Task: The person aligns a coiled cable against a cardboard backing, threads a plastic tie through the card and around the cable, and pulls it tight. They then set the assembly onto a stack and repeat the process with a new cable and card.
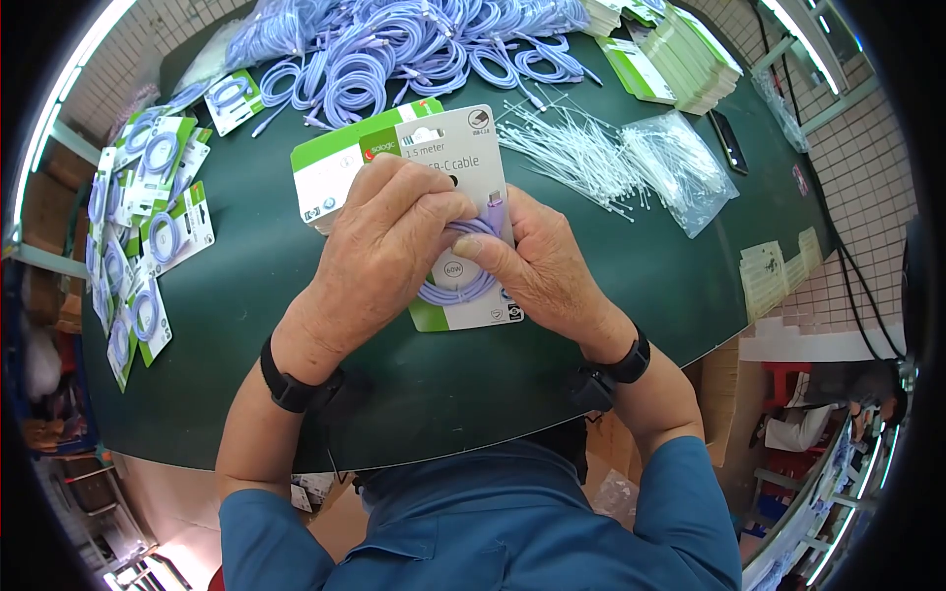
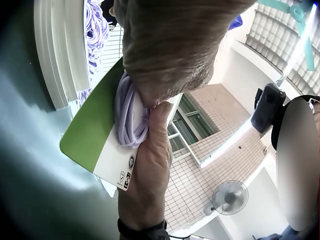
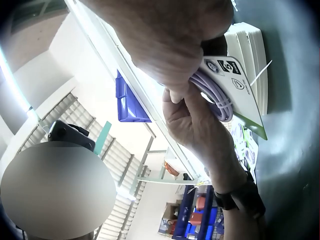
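A white and green cable card stands tilted up between both hands, with a coiled lilac USB-C cable against its front. My right hand grips the card's right edge, its thumb over the cable coil. My left hand has curled fingers pinching at the top of the coil, beside the purple plug. In the left wrist view the coil lies across the card's face; the pinching fingertips are partly hidden. Just behind the left hand rests a stack of cards.
Loose lilac cables heap along the table's back. Finished-looking carded cables pile at the left. White cable ties lie right of centre beside a plastic bag of ties. More card stacks and a phone are at the right.
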`<move>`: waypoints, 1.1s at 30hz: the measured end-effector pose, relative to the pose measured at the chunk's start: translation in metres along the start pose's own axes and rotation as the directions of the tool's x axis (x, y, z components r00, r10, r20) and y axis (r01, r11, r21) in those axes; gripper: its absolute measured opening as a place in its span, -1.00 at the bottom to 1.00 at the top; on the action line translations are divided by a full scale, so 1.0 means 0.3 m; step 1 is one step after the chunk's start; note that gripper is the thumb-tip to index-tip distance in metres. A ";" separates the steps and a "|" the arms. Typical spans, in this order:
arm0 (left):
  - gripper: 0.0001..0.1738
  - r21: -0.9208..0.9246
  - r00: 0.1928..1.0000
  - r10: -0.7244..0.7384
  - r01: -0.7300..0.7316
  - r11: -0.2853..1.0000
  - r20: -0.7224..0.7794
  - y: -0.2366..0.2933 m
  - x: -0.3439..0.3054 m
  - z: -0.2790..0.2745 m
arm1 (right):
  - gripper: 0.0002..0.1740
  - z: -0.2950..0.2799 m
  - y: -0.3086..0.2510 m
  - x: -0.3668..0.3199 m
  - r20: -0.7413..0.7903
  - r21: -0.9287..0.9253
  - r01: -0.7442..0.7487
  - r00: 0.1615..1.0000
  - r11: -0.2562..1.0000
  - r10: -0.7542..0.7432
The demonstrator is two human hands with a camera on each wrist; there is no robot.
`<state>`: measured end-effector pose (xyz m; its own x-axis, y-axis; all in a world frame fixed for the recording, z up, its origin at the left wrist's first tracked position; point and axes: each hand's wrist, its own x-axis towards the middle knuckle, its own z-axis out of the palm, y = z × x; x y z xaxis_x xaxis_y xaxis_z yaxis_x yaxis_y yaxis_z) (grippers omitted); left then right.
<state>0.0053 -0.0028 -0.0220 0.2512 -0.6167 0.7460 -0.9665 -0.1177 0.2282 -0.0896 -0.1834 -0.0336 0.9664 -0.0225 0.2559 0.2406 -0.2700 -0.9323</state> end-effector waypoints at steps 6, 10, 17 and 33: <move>-0.67 -0.008 0.998 -0.013 0.013 1.000 0.065 0.014 0.005 0.001 | -0.56 -0.010 0.011 0.002 0.073 -0.091 -0.030 0.997 0.995 0.036; -0.70 0.031 0.990 0.008 -0.012 0.999 0.139 0.013 0.011 -0.012 | -0.55 -0.005 0.027 0.001 0.098 -0.127 -0.061 0.992 0.990 0.074; -0.67 0.071 1.000 0.027 -0.027 0.997 0.001 -0.015 -0.024 0.020 | -0.57 -0.004 0.014 0.018 0.057 0.123 -0.150 0.988 0.981 0.143; -0.68 -0.263 0.949 -0.312 0.289 0.920 -0.049 -0.012 -0.042 0.020 | -0.58 -0.025 0.025 0.018 0.060 0.148 -0.161 0.986 0.976 0.154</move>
<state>0.0053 0.0009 -0.0360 0.5425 -0.5106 0.6670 -0.8030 -0.0823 0.5902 -0.0833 -0.1927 -0.0372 0.9956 -0.0061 0.0939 0.0925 -0.1174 -0.9888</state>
